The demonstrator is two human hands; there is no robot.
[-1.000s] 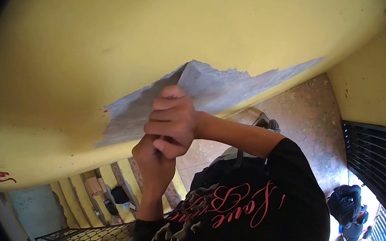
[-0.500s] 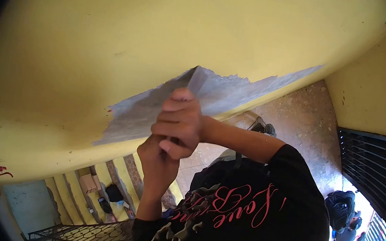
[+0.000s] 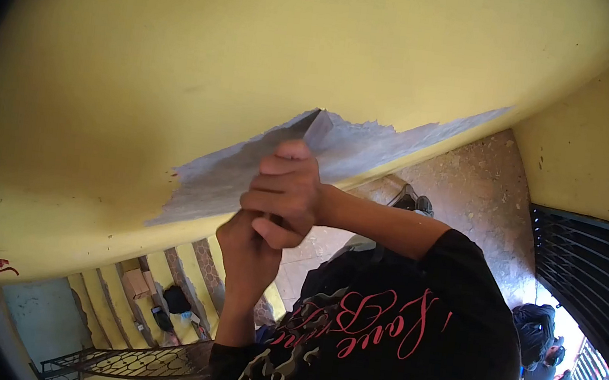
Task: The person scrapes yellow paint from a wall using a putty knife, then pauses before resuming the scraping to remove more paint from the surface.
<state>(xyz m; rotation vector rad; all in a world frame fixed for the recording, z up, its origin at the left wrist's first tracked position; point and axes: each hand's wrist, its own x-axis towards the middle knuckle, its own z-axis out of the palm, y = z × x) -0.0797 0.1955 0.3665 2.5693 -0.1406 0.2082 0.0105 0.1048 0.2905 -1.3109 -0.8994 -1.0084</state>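
Observation:
My right hand (image 3: 287, 192) is wrapped round the handle of a flat scraper (image 3: 317, 129), whose blade points up and away. Below it my left hand (image 3: 246, 251) is closed too, touching the right one, on the lower part of the same tool; the handle is mostly hidden by the fingers. The blade's tip touches the yellow wall (image 3: 260, 50) at the upper edge of a bare grey patch (image 3: 208, 179) with ragged paint borders.
Steps (image 3: 192, 282) with dark items and a cardboard box (image 3: 136, 283) lie lower left, beside a metal railing (image 3: 127, 363). A black folding gate (image 3: 583, 252) stands right. Below it is a person (image 3: 542, 375) near a dark bag (image 3: 533, 329).
The blade tip and both hands have shifted slightly to the right along the patch's upper edge. Both hands keep their hold.

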